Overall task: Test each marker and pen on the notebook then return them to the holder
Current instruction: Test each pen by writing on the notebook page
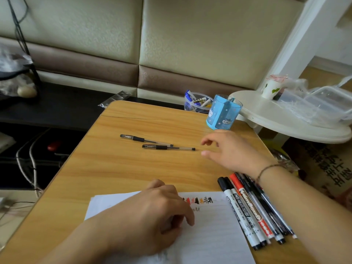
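A white lined notebook (209, 231) lies at the table's near edge with small black and orange test marks along its top. My left hand (158, 208) rests on the page with its fingers loosely curled, holding nothing. Two black gel pens (167, 147) lie side by side in the middle of the table. My right hand (228, 149) hovers just right of their ends, thumb and fingers spread, empty. Several markers and pens (253, 210) lie in a row to the right of the notebook, partly under my right forearm. The blue pen holder (222, 114) stands at the far right, tilted in view.
The wooden table (118, 168) has a crack near its far edge. A clear tub (196, 103) with small items sits behind the holder. A white round side table (285, 119) holds a cup and plastic boxes. Cables hang off to the left.
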